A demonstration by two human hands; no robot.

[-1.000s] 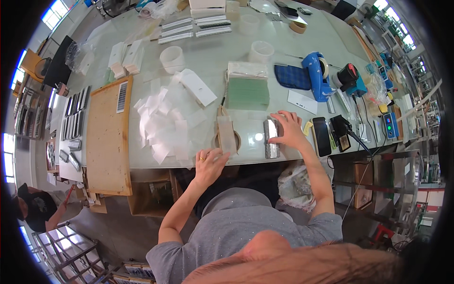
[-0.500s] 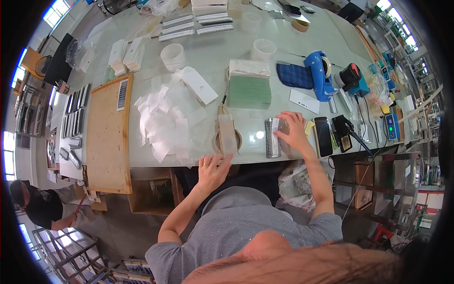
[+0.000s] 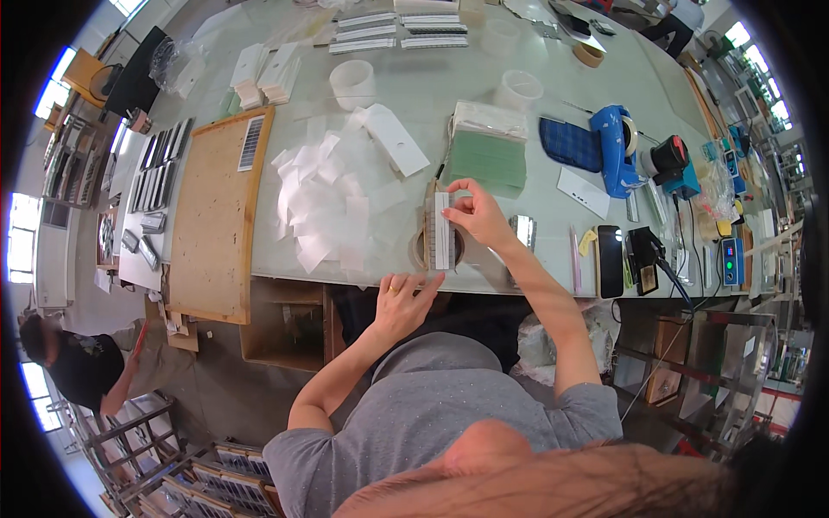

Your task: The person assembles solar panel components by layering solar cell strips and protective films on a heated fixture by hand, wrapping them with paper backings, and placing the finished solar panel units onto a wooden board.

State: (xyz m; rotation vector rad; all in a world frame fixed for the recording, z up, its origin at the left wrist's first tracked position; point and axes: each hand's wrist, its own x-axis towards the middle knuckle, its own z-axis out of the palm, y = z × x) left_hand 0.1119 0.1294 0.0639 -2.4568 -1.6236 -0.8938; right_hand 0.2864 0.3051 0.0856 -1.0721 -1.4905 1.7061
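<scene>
- One loose pile of white slips (image 3: 319, 203) lies leftward.
- Right hand (image 3: 475, 216): pinching the grey-and-white strip (image 3: 443, 242), apparently not yet released.
- Left hand (image 3: 401, 306): fingers loosely spread by its lower end.
- Strip: over the brown ring (image 3: 459, 249); a shiny bar (image 3: 523, 229) lies apart, rightward.

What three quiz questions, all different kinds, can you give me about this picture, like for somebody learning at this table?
1. Pick one: what colour is the long, narrow strip in the right hand?
A) red
B) grey and white
C) yellow

2. True or false: the blue tape dispenser stands to the right of the green stack.

3. Fill in the blank: the left hand wears a ____ on one finger.

Key:
1. B
2. True
3. ring
</scene>
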